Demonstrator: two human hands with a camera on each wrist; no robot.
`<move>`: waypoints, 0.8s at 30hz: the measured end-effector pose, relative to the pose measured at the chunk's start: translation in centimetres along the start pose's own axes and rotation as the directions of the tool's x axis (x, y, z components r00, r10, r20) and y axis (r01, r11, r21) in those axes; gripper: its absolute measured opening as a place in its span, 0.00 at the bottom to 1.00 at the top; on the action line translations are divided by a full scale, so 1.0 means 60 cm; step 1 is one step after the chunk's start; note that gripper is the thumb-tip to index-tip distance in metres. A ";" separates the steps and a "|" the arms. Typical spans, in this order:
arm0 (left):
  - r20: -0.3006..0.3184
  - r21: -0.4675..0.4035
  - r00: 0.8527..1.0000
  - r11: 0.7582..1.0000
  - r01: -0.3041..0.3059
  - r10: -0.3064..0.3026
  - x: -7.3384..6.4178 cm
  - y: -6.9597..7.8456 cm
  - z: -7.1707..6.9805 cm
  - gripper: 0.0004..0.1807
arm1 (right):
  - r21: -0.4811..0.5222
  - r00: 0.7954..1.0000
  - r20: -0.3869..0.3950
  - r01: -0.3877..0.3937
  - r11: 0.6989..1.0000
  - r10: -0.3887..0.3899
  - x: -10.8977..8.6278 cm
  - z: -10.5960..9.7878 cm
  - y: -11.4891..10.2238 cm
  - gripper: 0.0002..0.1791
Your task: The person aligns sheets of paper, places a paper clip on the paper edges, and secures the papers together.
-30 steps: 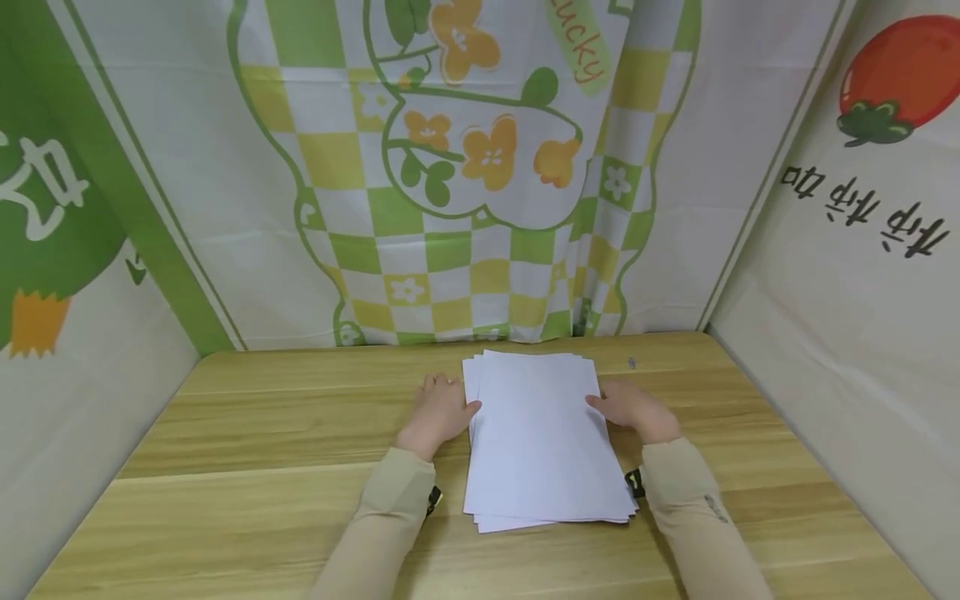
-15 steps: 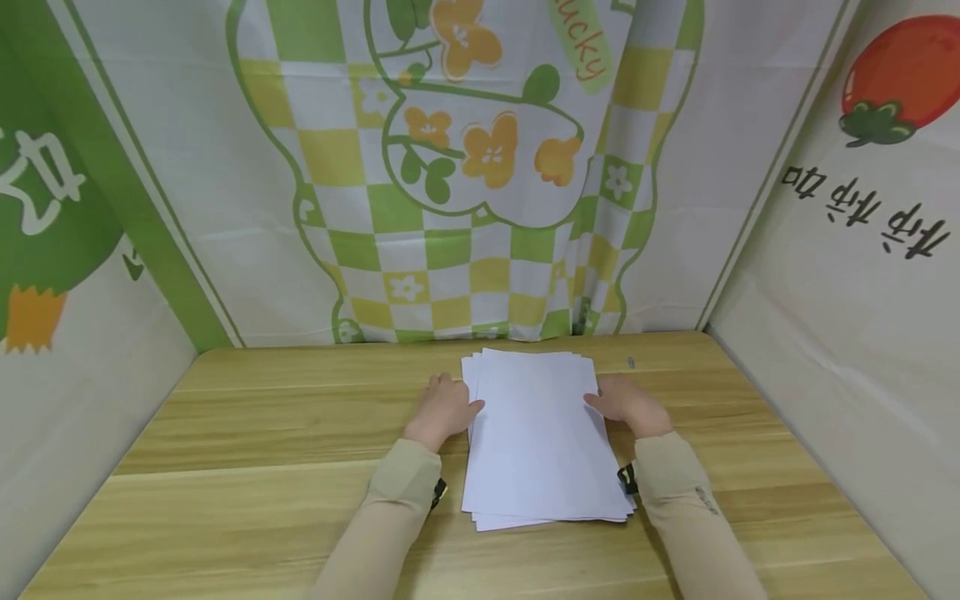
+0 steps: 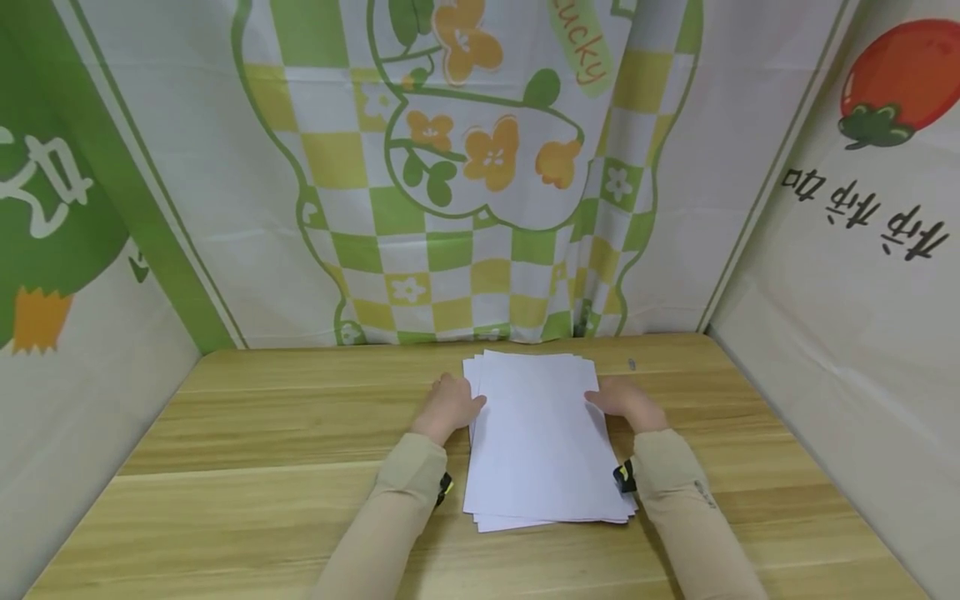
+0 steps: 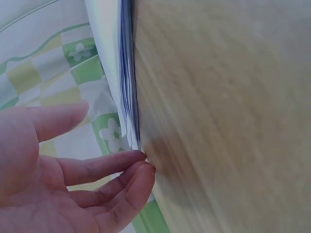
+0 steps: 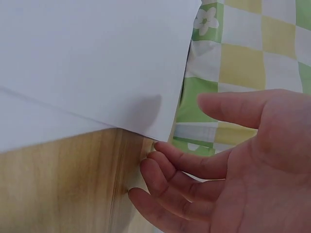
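A stack of white paper sheets (image 3: 543, 442) lies on the wooden table, its edges uneven at the corners. My left hand (image 3: 450, 406) is at the left side of the stack. In the left wrist view its fingertips (image 4: 141, 162) meet the table by the sheets' edge, and the thumb (image 4: 65, 119) stands apart from them. At the opposite side is my right hand (image 3: 628, 402). Seen from the right wrist, its bent fingers (image 5: 170, 177) reach the paper's edge and the table, while the thumb (image 5: 228, 107) hovers off the sheet and casts a shadow.
The wooden table (image 3: 262, 467) extends on both sides of the stack. A small grey object (image 3: 632, 364) lies behind the right hand. A checked curtain (image 3: 480, 275) hangs at the table's back edge, with printed cloth (image 3: 847, 333) along the right side.
My left hand has shifted slightly right, its thumb farther over the paper's edge. The right wrist and forearm have drawn a little left. The stack stays in place.
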State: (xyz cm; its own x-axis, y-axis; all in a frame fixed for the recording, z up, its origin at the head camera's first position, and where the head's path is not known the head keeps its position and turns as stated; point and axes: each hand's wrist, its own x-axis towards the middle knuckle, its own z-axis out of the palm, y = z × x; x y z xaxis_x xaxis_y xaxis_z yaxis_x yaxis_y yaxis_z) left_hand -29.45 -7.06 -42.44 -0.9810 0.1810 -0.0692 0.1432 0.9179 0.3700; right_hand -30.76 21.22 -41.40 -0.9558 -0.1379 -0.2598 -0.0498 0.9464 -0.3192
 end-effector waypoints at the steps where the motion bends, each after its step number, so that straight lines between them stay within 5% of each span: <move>1: -0.001 -0.009 1.000 1.000 0.008 -0.008 0.001 0.001 0.000 0.23 | 0.007 1.000 0.002 -0.007 1.000 0.007 0.000 0.000 0.001 0.29; 24: -0.023 -0.142 0.991 0.982 0.128 -0.132 0.022 0.012 0.008 0.24 | 0.097 0.995 0.015 -0.101 0.990 0.100 0.008 0.002 -0.005 0.34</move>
State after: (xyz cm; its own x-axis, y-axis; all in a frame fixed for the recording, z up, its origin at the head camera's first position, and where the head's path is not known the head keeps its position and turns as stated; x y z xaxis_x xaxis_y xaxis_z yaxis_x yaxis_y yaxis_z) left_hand -30.61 -6.00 -42.72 -0.9942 0.0495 -0.0959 -0.0033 0.8742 0.4856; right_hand -31.16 20.82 -41.55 -0.9513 -0.0470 -0.3045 0.0756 0.9225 -0.3785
